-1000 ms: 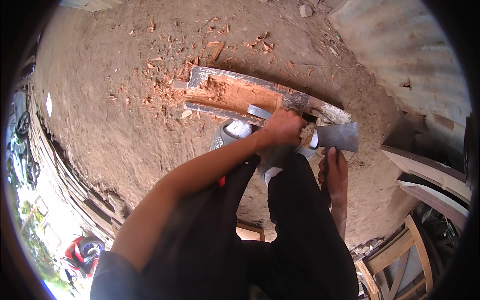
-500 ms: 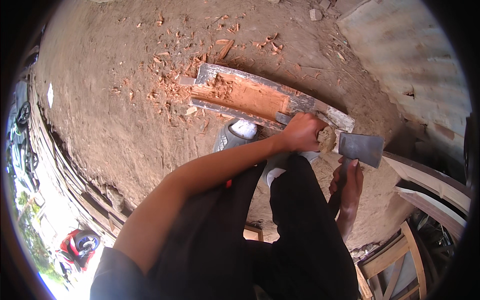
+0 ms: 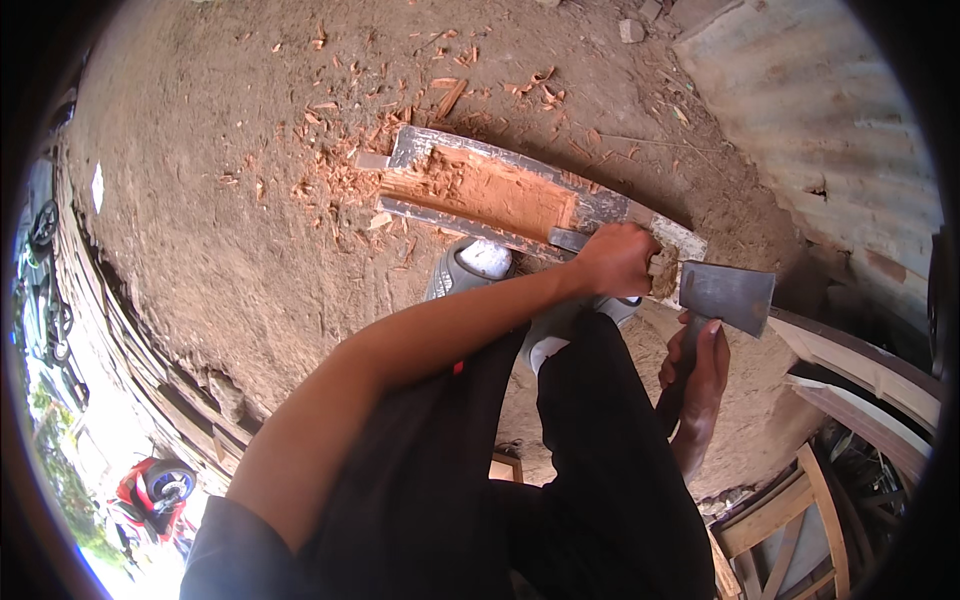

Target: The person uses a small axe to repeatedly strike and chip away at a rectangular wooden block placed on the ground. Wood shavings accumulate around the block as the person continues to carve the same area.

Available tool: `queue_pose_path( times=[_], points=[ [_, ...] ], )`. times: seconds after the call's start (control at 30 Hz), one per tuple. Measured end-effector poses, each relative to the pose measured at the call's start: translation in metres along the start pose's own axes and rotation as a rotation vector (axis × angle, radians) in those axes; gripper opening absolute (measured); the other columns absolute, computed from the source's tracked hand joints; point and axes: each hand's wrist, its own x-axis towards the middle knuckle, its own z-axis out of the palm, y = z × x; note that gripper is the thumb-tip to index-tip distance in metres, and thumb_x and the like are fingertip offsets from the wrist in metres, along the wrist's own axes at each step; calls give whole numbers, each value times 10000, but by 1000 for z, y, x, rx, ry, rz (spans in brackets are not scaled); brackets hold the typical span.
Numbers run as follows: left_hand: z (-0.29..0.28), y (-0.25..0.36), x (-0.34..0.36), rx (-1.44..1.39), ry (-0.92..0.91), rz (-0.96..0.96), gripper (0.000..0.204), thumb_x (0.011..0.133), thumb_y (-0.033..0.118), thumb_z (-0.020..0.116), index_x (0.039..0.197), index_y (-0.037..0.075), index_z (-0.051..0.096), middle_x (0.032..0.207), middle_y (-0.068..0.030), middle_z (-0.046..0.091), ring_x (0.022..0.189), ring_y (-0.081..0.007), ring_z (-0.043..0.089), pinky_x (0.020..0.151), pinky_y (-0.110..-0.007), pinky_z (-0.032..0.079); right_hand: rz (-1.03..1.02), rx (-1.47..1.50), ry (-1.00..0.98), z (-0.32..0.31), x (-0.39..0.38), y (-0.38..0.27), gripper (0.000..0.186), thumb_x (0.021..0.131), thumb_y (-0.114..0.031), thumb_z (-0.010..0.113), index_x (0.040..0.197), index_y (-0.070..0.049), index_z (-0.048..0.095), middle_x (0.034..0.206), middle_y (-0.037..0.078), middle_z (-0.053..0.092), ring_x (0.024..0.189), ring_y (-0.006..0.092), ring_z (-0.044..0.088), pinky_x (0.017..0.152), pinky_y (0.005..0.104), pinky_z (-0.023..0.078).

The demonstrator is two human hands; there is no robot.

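A long wooden block (image 3: 505, 200) lies on the ground before me, a trough cut into its reddish face and worn grey-white paint on its rims. My left hand (image 3: 612, 260) is closed around a chisel (image 3: 568, 239), whose flat metal blade rests at the near right end of the trough. The chisel's battered wooden butt pokes out on the right of my fist. My right hand (image 3: 697, 368) grips the handle of a hatchet (image 3: 727, 298). Its broad grey head stands just right of the chisel's butt, with a small gap between them.
Reddish wood chips (image 3: 335, 170) litter the dirt left of and beyond the block. My shoes (image 3: 462, 275) are close to its near side. A corrugated metal sheet (image 3: 815, 140) stands at the right, with wooden frames (image 3: 790, 520) below it. A red motorcycle (image 3: 155, 490) is at the far left.
The hatchet head has shifted slightly right, away from the chisel's butt. My left fist has turned a little on the chisel, and the block stays in place.
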Motion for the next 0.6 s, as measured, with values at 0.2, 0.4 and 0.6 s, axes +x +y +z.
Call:
queue_pose_path(
  times=[0.2,0.4,0.6],
  points=[
    [-5,-1,4,8,-47,-30,182,646,138,707,767,1,709,823,-270,698,848,-440,711,789,-498,581,16,-15,42,9,0,-2,515,1096,-540,401,1159,-51,547,690,8,469,475,98,457,441,258,384],
    [-5,-2,0,28,-46,-57,166,654,135,701,753,3,704,820,-263,700,854,-442,710,789,-501,580,-7,-35,68,-3,11,4,483,1100,-508,399,1132,-45,534,684,8,464,470,99,463,424,268,380],
    [-5,-11,5,-24,34,-63,168,608,93,675,747,1,656,757,-254,672,818,-469,682,750,-533,545,25,-113,-8,9,17,6,471,1104,-497,401,1110,-50,546,688,15,479,472,104,467,431,269,382]
  ],
)
